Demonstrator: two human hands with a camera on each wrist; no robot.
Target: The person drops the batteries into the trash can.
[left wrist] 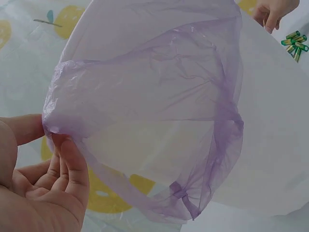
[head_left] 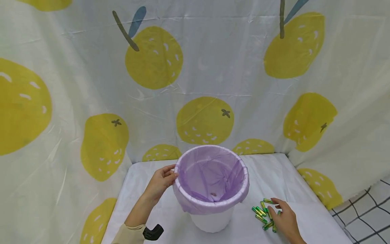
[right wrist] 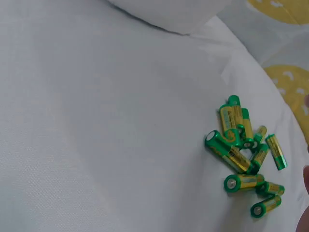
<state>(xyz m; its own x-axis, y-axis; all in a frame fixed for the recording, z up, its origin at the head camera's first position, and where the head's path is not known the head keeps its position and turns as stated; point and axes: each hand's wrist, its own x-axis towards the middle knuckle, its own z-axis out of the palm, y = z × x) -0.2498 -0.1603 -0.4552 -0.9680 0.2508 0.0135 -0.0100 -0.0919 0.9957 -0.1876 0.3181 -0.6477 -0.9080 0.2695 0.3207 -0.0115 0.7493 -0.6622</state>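
hanging low over the table (head_left: 175,225) with the right hand (head_left: 287,219), fingers loosely bent and apart, gripping nothing visible. close by those fingers, mostly to their left, a loose heap of green-and-gold batteries (head_left: 260,211), some lying across others. farther left, between both hands, a white bin (head_left: 211,222), upright. lining it and folded down over the rim, a thin purple bag (head_left: 210,207). pinching that fold at the rim's left with the left hand (head_left: 161,179), thumb against fingers. beyond both hands, a fruit-print curtain (head_left: 213,51); out past the right hand, a dark grid (head_left: 377,204).

liable to roll or scatter, being round and piled: the batteries, from a careless brush of the right fingers. also possible: dragging the bag off the rim, tearing it or tipping the bin, from too hard a left-hand pull.

hard to identify: a brownish speck (head_left: 213,194) low inside the bag. impossible to tell: contact between right fingertips and nearest battery. mostly cut off in the right wrist view: the right hand.
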